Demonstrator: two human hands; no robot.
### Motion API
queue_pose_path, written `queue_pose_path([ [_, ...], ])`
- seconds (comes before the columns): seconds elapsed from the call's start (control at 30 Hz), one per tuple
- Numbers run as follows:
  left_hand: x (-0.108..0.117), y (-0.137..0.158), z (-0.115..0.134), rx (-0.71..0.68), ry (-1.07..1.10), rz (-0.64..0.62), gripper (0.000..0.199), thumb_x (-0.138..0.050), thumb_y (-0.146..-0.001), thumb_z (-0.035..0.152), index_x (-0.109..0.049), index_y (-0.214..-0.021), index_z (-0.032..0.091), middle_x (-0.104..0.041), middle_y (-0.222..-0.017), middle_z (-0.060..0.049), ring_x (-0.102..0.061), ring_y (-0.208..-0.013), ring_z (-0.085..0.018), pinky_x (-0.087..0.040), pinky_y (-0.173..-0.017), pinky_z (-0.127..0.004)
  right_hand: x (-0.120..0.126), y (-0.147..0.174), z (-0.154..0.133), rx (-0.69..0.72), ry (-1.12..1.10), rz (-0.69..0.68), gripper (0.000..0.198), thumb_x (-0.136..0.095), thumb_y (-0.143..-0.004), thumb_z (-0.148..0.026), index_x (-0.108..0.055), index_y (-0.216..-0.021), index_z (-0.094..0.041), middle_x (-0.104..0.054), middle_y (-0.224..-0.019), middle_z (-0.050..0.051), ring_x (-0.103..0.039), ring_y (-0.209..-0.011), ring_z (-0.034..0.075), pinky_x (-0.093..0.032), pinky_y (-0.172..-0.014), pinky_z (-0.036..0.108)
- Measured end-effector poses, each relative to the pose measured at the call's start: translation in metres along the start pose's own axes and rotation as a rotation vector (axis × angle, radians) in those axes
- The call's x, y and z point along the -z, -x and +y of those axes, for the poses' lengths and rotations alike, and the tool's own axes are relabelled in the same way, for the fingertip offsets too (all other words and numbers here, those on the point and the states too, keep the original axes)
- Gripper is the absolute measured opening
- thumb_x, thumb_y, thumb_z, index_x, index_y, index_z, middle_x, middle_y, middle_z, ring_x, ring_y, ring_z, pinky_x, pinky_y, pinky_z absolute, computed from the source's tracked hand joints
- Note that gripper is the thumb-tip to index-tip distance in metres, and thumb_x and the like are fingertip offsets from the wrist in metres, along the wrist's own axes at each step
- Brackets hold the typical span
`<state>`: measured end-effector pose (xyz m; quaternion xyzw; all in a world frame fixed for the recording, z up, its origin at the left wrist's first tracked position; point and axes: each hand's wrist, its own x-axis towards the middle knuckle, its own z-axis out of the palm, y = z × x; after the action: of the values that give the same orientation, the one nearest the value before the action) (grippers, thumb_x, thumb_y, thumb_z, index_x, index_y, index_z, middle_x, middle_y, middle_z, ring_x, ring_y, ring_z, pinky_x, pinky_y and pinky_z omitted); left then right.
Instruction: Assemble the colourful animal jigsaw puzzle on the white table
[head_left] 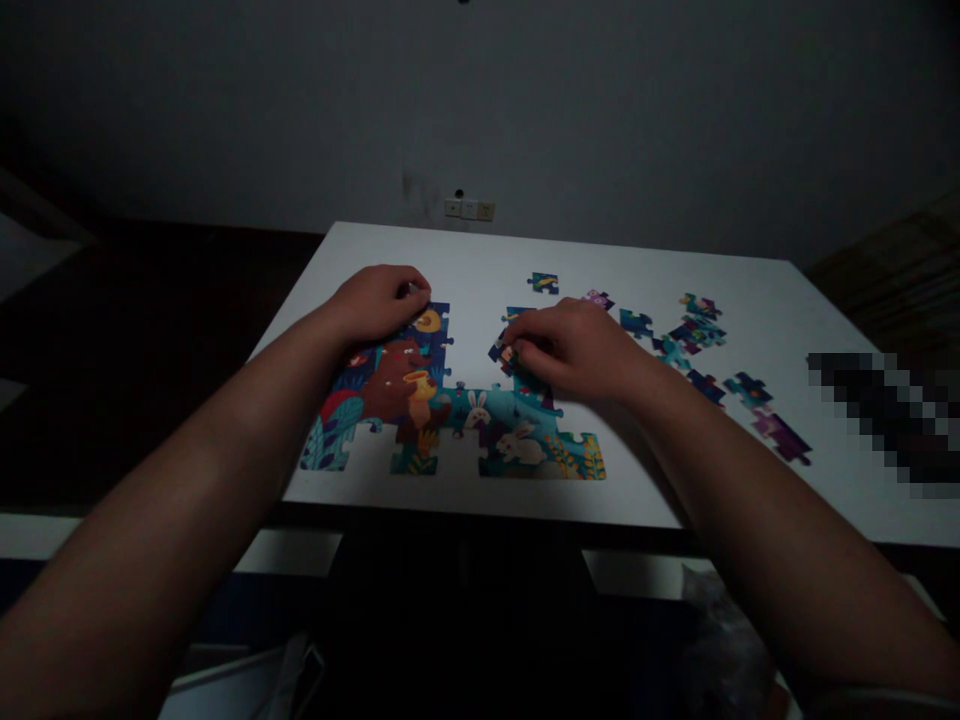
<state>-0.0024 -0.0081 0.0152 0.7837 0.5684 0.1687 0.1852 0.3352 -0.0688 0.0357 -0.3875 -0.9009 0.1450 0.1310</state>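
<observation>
A partly assembled jigsaw puzzle (pixel 390 385) lies on the white table, its picture showing a brown bear with a honey pot and white rabbits. Loosely bent, my left hand (pixel 375 305) rests on the puzzle's upper left edge, a gap between thumb and index finger and no piece visible in it. My right hand (pixel 581 345) is closed, pinching a small dark puzzle piece (pixel 496 350) with thumb and fingers over the puzzle's right part. The fingers partly cover this piece and the section under it. I cannot tell whether the piece touches its neighbours.
Several loose pieces (pixel 701 330) are scattered to the right, some overlapping. One single piece (pixel 544 283) lies behind my right hand. A pixelated dark object (pixel 885 410) is at the table's right side. The table's front edge (pixel 480 515) runs below the puzzle; sockets (pixel 469 209) are on the wall.
</observation>
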Motion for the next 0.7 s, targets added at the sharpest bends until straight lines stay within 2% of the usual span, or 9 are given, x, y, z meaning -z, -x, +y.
queue_pose_path([
  [0.13,0.0016,0.0018,0.0028,-0.003,-0.028,-0.017,0.044,-0.069,-0.101,0.050,-0.090,-0.131,0.026,-0.089,-0.131,-0.015,-0.079,-0.124,-0.038,-0.059,-0.114,-0.054,0.0006,0.0000,-0.0010,-0.004,-0.003,-0.014,0.034,-0.063,-0.107,-0.032,-0.093,-0.122,-0.024,-0.092,-0.105,0.008,-0.079,-0.090,0.026,-0.052,-0.090,0.040],
  [0.7,0.0015,0.0042,0.0078,0.033,0.026,-0.001,0.041,-0.072,-0.099,0.049,-0.091,-0.127,0.026,-0.088,-0.128,-0.016,-0.078,-0.120,-0.036,-0.057,-0.110,-0.051,0.0005,0.0004,-0.0030,-0.007,0.034,-0.011,0.035,-0.063,-0.107,-0.033,-0.094,-0.124,-0.025,-0.092,-0.103,0.009,-0.079,-0.094,0.028,-0.052,-0.092,0.042],
])
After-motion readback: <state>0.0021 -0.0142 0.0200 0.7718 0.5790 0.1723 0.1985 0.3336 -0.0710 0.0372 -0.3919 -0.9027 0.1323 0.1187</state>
